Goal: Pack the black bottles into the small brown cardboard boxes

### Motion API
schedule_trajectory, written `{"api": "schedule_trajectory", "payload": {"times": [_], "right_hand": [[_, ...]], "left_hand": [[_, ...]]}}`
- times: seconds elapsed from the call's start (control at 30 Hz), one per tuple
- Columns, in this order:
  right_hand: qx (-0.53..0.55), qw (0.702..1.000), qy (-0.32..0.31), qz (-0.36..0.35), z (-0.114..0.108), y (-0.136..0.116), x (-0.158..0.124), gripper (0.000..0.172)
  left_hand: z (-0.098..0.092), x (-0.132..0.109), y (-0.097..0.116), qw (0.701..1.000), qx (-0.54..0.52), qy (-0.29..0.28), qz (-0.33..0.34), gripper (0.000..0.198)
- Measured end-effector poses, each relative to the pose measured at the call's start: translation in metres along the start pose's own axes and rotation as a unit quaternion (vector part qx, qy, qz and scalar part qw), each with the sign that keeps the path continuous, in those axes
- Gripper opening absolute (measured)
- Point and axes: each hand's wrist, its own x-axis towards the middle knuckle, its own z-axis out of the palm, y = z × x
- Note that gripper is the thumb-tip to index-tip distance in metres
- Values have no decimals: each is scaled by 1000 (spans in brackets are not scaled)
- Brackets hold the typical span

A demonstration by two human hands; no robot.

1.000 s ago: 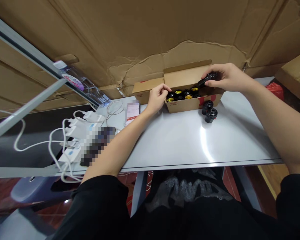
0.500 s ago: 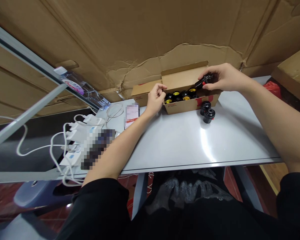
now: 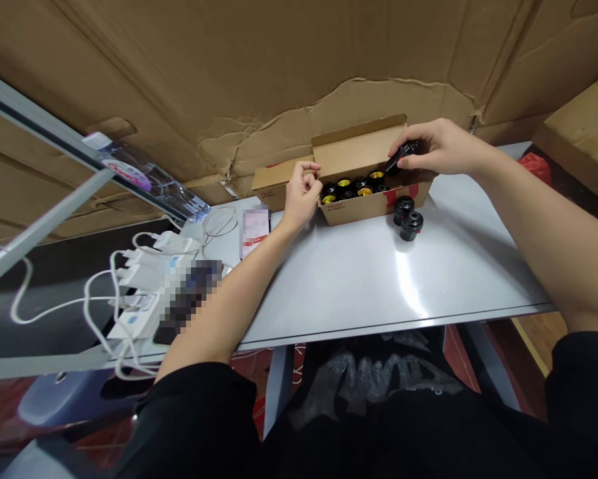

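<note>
At the box's right end, my right hand (image 3: pixel 428 148) is closed round a black lamp socket (image 3: pixel 394 163), held tilted just above the opening. The open cardboard box (image 3: pixel 358 211) holds several black lamp sockets (image 3: pixel 361 182), some showing yellow threaded insides. My left hand (image 3: pixel 301 191) is at the box's left end, fingers curled against its edge; the fingertips are partly hidden. In front of the box's right side, two more black sockets (image 3: pixel 411 226) stand on the grey table (image 3: pixel 338 279), close together.
Left of my forearm are a white power strip (image 3: pixel 144 313) with plugs and cables, and a blurred dark item (image 3: pixel 191 299). A pink-and-white packet (image 3: pixel 255 229) lies nearer the box. A plastic bottle (image 3: pixel 149 174) leans behind the metal frame. A red bag (image 3: pixel 535 167) is at right.
My right hand has brought the lamp socket slightly lower toward the box opening. My left hand stays at the box's left end. The whole view has shifted a little.
</note>
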Motion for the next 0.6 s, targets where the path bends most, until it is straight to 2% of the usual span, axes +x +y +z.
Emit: {"api": "schedule_trajectory", "payload": {"times": [0.1, 0.2, 0.33, 0.43, 0.6], "right_hand": [[-26, 999, 7, -37, -2, -3, 0, 45], [-32, 998, -2, -46, -8, -4, 0, 45], [-41, 997, -71, 14, -19, -1, 1, 53], [-36, 997, -55, 51, -22, 4, 1, 53], [-50, 998, -30, 7, -20, 3, -1, 43]], "left_hand": [[1, 0, 3, 1000, 0, -1, -6, 38], [5, 2, 6, 1000, -4, 2, -6, 40], [9, 4, 8, 1000, -1, 8, -4, 42], [10, 5, 9, 1000, 1, 9, 2, 45], [8, 4, 11, 1000, 8, 5, 9, 49]]}}
